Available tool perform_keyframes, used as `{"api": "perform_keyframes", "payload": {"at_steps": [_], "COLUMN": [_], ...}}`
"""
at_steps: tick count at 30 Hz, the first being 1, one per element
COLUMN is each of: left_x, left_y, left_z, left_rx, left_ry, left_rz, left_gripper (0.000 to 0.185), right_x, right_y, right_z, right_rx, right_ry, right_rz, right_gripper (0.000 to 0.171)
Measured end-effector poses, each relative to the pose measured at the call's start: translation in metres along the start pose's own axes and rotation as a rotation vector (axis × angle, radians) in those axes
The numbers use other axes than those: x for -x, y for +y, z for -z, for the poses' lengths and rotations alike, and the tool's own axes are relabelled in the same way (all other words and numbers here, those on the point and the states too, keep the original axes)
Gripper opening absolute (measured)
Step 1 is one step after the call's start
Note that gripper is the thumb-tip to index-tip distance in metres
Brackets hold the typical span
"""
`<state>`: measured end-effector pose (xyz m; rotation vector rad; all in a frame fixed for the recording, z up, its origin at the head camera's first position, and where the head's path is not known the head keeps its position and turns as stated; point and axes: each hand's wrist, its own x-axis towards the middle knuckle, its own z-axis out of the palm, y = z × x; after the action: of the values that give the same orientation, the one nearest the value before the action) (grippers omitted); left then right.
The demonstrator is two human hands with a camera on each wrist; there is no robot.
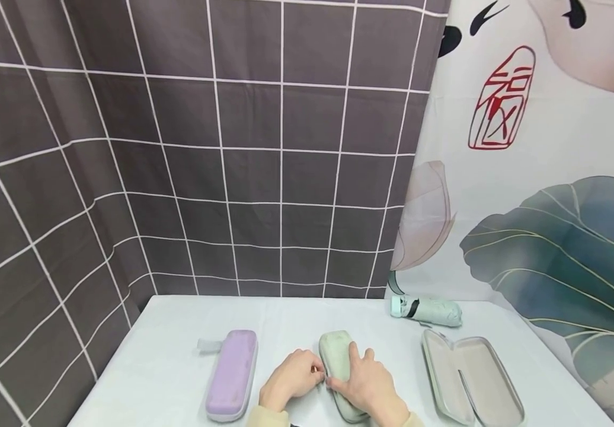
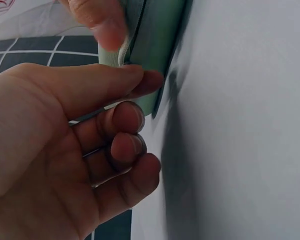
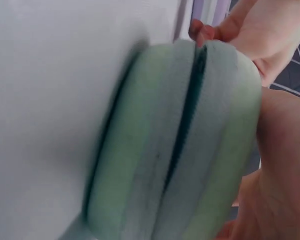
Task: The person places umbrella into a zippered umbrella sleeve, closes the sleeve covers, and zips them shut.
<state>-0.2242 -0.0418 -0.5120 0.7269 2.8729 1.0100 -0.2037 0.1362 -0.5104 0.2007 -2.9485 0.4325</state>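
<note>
Head view gives me both hands low in the middle of the white worktop (image 1: pixel 179 362), meeting on a pale green case (image 1: pixel 337 356) that lies closed on the cloth between a lilac case (image 1: pixel 232 376) and an open grey case (image 1: pixel 472 379). From my left hand (image 1: pixel 292 379) I see the fingers (image 2: pixel 135 82) curled: the forefinger reaches forward with its tip against the near side edge of the green case (image 2: pixel 155 45), and the other three are folded into the palm; from the head camera thumb and forefinger look pinched at the case's seam, though what sits between them is too small for me to tell. My right hand (image 1: pixel 368 385) lies over the top of the case, forefinger stretched along the lid, thumb tucked at the left edge beside the left fingertips. Right wrist view shows the green case (image 3: pixel 180 150) end-on, its two halves together with a dark seam down the middle, and a left fingertip (image 3: pixel 200 32) touching the far end of that seam. Further out, the lilac case has a small grey tab at its far end, the grey case lies with both halves flat, and a folded mint umbrella (image 1: pixel 427 311) rests at the back of the worktop near the leaf-print backdrop (image 1: pixel 552 207); a dark grid-pattern cloth (image 1: pixel 179 148) hangs behind and to the left
</note>
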Motion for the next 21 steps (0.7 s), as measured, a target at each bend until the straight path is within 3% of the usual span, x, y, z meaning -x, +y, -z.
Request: {"api": "perform_keyframes", "payload": {"at_steps": [3,6,9,16,21], "left_x": [0.0,0.0,-0.003,-0.001,0.0], "left_y": [-0.001,-0.001,0.001,0.0,-0.003], "left_z": [0.0,-0.001,-0.003,-0.004,-0.002], "left_rx": [0.0,-0.001,-0.003,0.023,0.002], "left_ry": [-0.007,-0.008,-0.006,-0.02,-0.002], "left_rz": [-0.008,-0.01,-0.02,0.009,0.025], "left_gripper": [0.01,0.01,0.009,0.009,0.007], "right_x": [-0.001,-0.004,-0.012,-0.03,-0.036], "right_y": [0.006,0.016,0.028,0.02,0.012], "right_z": [0.007,0.016,0.029,0.045,0.039], "right_rx": [-0.044,-0.102,-0.107,0.192,0.454], "right_ry": [-0.035,-0.081,-0.136,-0.248,-0.191], "right_rz": [0.053,0.129,0.258,0.478,0.618], "right_gripper": [0.082,0.061,0.045,0.085,0.085]}}
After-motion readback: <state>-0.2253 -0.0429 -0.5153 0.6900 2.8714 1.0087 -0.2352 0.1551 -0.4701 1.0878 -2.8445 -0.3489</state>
